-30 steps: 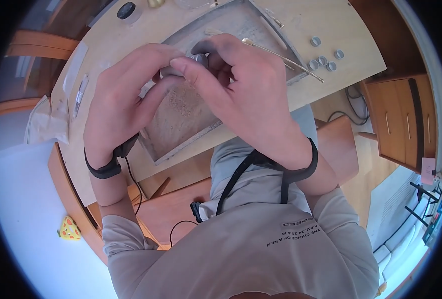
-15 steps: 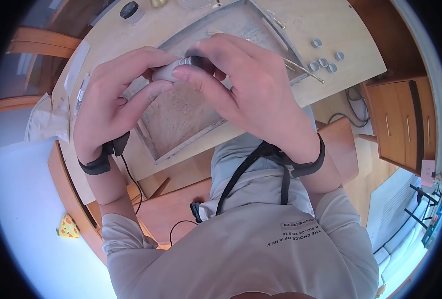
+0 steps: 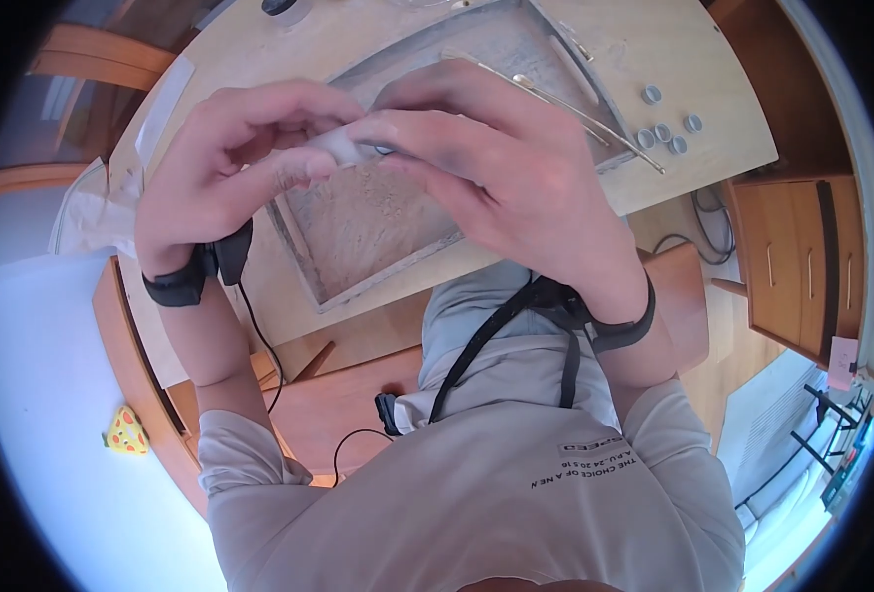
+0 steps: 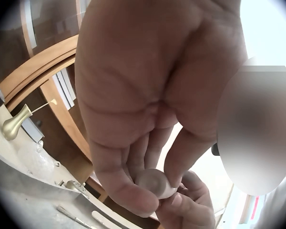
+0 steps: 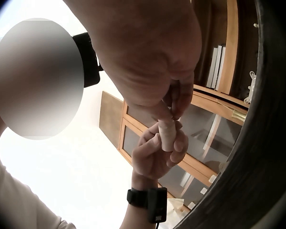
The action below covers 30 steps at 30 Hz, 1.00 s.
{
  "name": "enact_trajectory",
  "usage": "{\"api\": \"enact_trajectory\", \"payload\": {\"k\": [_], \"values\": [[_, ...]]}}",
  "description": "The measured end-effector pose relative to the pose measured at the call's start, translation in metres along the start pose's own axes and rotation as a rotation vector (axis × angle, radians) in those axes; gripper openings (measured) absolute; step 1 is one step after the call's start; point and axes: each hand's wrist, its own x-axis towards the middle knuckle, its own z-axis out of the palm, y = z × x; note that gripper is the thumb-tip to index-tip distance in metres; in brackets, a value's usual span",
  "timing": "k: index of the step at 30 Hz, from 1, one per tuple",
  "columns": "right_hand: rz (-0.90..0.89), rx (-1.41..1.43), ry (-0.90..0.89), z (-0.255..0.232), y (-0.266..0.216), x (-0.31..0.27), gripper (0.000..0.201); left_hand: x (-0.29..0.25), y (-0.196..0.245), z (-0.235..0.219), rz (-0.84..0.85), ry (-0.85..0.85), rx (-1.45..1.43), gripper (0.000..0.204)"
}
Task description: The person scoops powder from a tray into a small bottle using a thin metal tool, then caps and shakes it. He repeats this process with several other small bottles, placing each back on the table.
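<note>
Over the tray, my left hand grips a small white cylinder between thumb and fingers. One end of it, round with a shallow dimple, faces the left wrist camera. My right hand pinches the opposite end with its thumb and fingertips, which cover most of that end. In the right wrist view the white cylinder stands roughly upright between the two hands. Dark grey smudges mark the right fingers. Below lies a shallow tray streaked with dusty residue.
Long gold-coloured sticks lie across the tray's right edge. Several small round metal cups stand on the table to the right. A dark-lidded jar is at the back left, a pale bag at the left edge. The left wrist view shows a brass vase.
My right fingers have shifted over the cylinder's silver ribbed end, which showed half a second ago. The left hand has moved slightly left. The head view has tilted, so the far table items sit differently.
</note>
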Motion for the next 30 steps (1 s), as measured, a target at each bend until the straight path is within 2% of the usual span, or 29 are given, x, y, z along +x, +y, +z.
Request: {"api": "enact_trajectory", "payload": {"k": [2, 5, 11, 15, 18, 23, 26, 29, 30], "values": [[-0.065, 0.022, -0.006, -0.002, 0.005, 0.000, 0.031, -0.001, 0.000, -0.002, -0.092, -0.036, -0.133, 0.040], [-0.136, 0.025, 0.014, 0.000, 0.009, -0.003, 0.036, -0.002, -0.004, -0.006, -0.115, -0.092, -0.312, 0.053], [-0.210, 0.035, 0.041, 0.003, 0.012, -0.001, 0.039, 0.003, -0.015, -0.012, -0.070, -0.191, -0.456, 0.051], [-0.085, 0.068, 0.026, -0.001, 0.011, -0.001, 0.041, 0.004, -0.011, -0.009, -0.075, -0.109, -0.311, 0.054], [-0.067, 0.079, 0.008, 0.000, 0.012, -0.002, 0.039, 0.002, -0.012, -0.009, -0.103, -0.096, -0.298, 0.061], [-0.202, 0.032, 0.018, -0.005, 0.014, 0.005, 0.034, 0.003, -0.022, -0.022, -0.104, -0.206, -0.418, 0.057], [-0.129, -0.099, 0.017, -0.020, 0.006, 0.006, 0.033, 0.004, -0.017, -0.023, -0.188, -0.163, -0.232, 0.050], [0.045, -0.288, 0.014, -0.052, -0.006, -0.002, 0.031, 0.002, -0.029, -0.026, -0.033, -0.163, 0.246, 0.036], [0.110, -0.324, 0.027, -0.063, -0.006, -0.007, 0.030, 0.001, -0.026, -0.025, -0.059, -0.161, 0.307, 0.034]]}}
